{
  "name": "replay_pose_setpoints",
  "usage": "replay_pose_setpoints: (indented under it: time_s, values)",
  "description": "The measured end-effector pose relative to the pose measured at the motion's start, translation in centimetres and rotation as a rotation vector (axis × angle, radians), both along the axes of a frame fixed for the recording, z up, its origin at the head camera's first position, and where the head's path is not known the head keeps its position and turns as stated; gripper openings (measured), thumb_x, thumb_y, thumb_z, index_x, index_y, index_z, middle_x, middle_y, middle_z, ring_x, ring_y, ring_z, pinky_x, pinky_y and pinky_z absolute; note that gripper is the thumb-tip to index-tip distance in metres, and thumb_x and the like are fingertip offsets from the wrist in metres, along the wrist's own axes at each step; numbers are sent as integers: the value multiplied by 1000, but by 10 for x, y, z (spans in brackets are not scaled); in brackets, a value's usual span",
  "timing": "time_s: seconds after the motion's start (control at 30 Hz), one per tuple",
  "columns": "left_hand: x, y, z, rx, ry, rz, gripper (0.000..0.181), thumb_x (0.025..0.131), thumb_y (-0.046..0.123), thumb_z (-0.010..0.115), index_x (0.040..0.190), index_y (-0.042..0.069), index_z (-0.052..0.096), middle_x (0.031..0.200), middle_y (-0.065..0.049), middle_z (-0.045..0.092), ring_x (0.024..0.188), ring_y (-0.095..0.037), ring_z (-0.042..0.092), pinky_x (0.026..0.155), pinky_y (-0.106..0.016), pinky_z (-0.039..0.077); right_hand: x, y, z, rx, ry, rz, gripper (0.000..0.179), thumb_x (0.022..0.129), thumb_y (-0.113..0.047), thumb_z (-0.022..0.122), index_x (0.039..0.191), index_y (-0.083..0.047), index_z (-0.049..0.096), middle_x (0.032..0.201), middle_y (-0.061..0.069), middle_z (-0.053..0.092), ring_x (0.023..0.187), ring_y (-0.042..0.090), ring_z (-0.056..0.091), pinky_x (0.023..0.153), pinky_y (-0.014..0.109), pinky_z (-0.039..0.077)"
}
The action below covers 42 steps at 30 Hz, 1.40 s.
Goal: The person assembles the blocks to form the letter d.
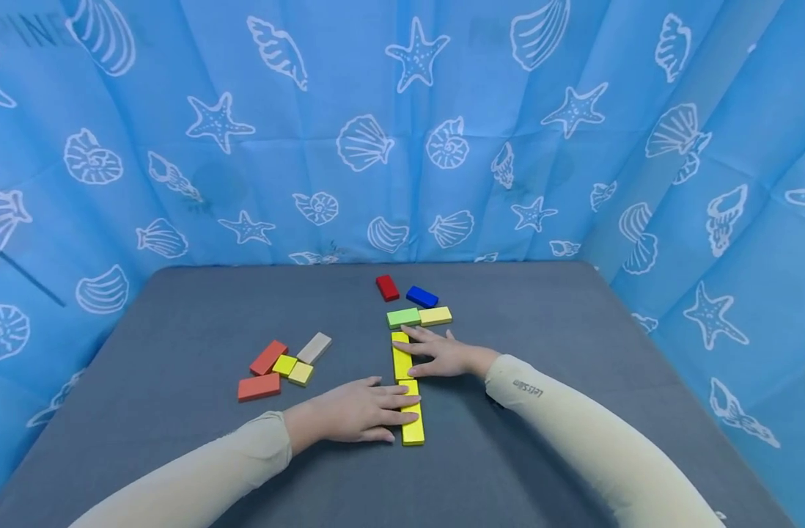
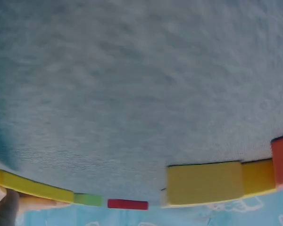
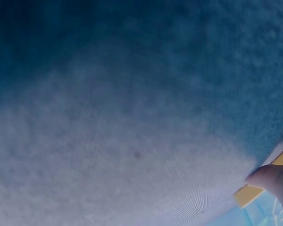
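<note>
Two bright yellow blocks lie end to end in a line running away from me. Across the near yellow block [image 1: 412, 434] my left hand [image 1: 356, 412] rests with straight fingers. Over the far yellow block [image 1: 401, 359] my right hand [image 1: 445, 356] spreads its fingers, the thumb by the block's near right side. Beyond its far end, a green block [image 1: 403, 317] and a pale yellow block [image 1: 436, 316] form a crosswise row; one right finger reaches close to the green one. In the right wrist view the thumb [image 3: 269, 179] lies against a yellow block [image 3: 249, 195].
Farther back lie a red block [image 1: 387, 287] and a blue block [image 1: 422, 296]. To the left, a loose group has two orange-red blocks [image 1: 259, 387], a small yellow block [image 1: 284, 365], a small pale yellow block [image 1: 300, 374] and a beige block [image 1: 314, 347]. A blue curtain [image 1: 376, 191] hangs behind the grey table [image 1: 191, 315].
</note>
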<state>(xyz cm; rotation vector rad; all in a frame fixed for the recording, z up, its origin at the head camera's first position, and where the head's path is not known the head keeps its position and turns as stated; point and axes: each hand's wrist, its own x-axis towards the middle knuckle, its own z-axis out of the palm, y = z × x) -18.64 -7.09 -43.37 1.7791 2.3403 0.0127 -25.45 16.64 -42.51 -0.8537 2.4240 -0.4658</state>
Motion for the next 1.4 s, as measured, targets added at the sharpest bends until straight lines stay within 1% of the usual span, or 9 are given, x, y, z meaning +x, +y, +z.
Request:
replay_pose_setpoints:
  time_s: [0.13,0.43,0.6,0.83,0.97,1.07,1.17,1.3,1.4]
  values:
    - [3,0,-1,-9,54,24,53,103,45,41,151,24,37,158,4,27,144,-14,22,107,-50,33,-1,0,0,1,1,-2,62,98,-41,54,153,-23,32,163,3,8,148,30,2,106,69,-5]
    - [4,0,0,9,83,44,50,102,40,47,150,24,40,156,4,31,143,-14,27,105,-50,36,-2,0,0,10,13,-5,62,98,-42,55,153,-24,33,163,2,10,148,29,4,106,69,-3]
    - [3,-1,1,14,56,35,50,103,39,46,150,24,40,156,3,31,143,-15,26,105,-50,36,0,-1,1,4,6,-6,62,98,-42,55,153,-24,33,162,3,11,148,29,4,106,69,-3]
    - [-7,-3,4,7,-6,5,49,102,33,50,149,24,41,157,5,29,144,-13,23,107,-50,34,0,-1,4,0,-3,-15,62,98,-40,56,153,-23,34,162,3,12,148,29,4,106,70,-4]
    - [-6,-4,4,9,-40,21,49,102,31,51,149,24,41,157,5,29,144,-13,22,107,-51,33,-1,-2,3,-2,-14,-15,62,97,-40,57,153,-24,34,162,3,12,148,29,5,106,70,-3]
    - [-4,-3,3,22,-105,71,49,101,31,52,149,22,43,157,5,30,145,-13,21,108,-53,30,-3,-2,4,-19,-37,-23,64,97,-40,57,154,-23,32,162,3,12,148,29,5,106,70,-3]
    - [0,0,2,66,-131,166,51,99,35,56,147,21,45,155,4,35,143,-14,26,108,-52,30,-6,0,7,-70,-80,-41,67,98,-37,57,155,-20,27,162,6,11,148,30,6,108,67,2]
    - [3,8,2,133,8,349,62,92,48,62,145,18,48,147,-1,46,129,-19,46,101,-42,40,-10,6,14,-173,-113,-111,62,98,-31,58,153,-16,33,159,9,24,145,30,20,112,57,18]
    - [5,16,4,108,90,489,77,86,61,61,147,15,45,146,-7,46,118,-23,54,93,-38,46,-13,13,19,-231,-82,-202,53,98,-27,59,147,-13,44,150,11,41,137,30,36,108,52,31]
